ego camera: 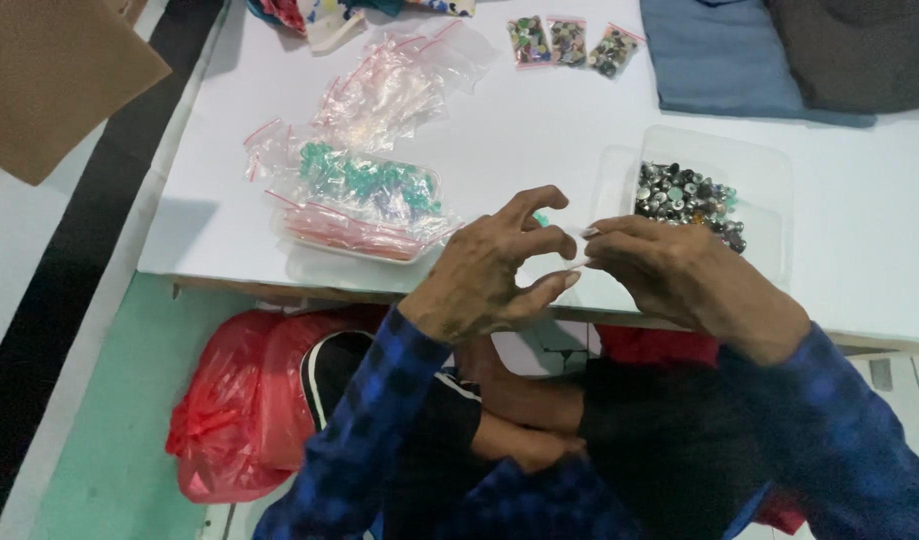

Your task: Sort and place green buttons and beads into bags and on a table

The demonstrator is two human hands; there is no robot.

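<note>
My left hand (pixel 489 265) and right hand (pixel 669 270) met fingertip to fingertip over the white counter's (pixel 539 130) near edge — what they pinched I couldn't tell — just beside the clear plastic tub of dark beads (pixel 689 195).

Bright, cool overhead light, soft shadows, slight overall blur, dim below the table (pixel 539 130).

My left hand (pixel 489 265) and right hand (pixel 669 270) meet fingertip to fingertip over the near edge of the white tabletop (pixel 519 130). What they pinch is too small to tell. At two o'clock from them sits a clear tray of buttons (pixel 687 195). At ten o'clock lies a tray of small clear bags (pixel 364 200), some holding green beads. Three filled bags (pixel 569 42) lie at twelve o'clock.
</note>
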